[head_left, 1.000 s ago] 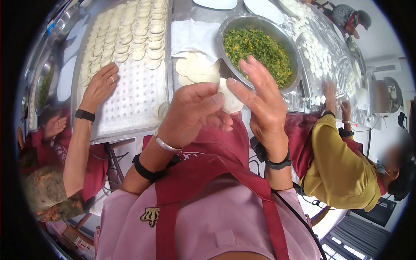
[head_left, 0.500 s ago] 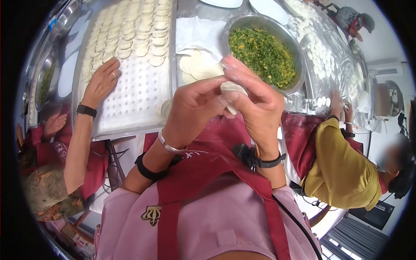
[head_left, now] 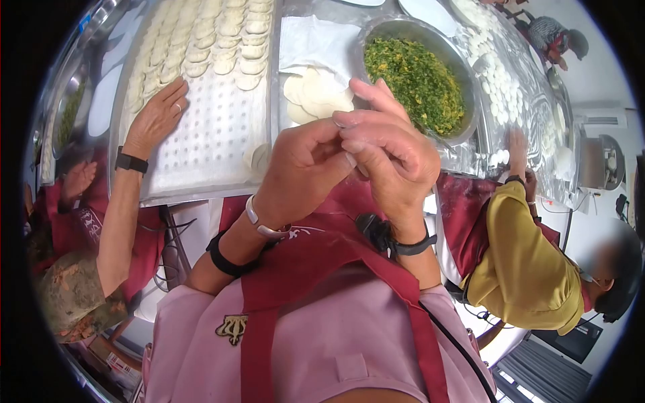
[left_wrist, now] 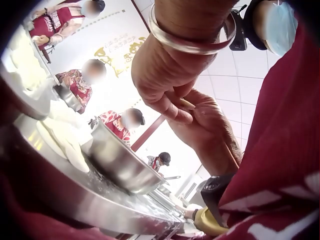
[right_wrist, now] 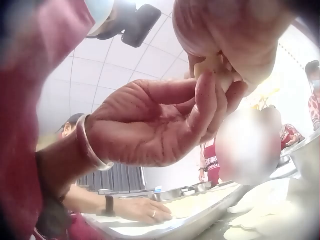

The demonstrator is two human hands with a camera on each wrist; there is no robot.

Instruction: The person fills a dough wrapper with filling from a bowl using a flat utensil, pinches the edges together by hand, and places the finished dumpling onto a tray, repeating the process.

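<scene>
The left hand and right hand meet above the bench, fingers curled tight, pinching a dumpling between them beside the filling bowl.

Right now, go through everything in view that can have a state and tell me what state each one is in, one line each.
left hand: fingers curled, pinching the dumpling.
right hand: fingers curled over the dumpling, pressed against the left hand.
dumpling: almost hidden between the fingers, only a pale edge showing.
filling bowl: holds green chopped filling.
wrapper stack: flat rounds, unfilled.
perforated tray: far rows filled with dumplings, near part bare.
</scene>
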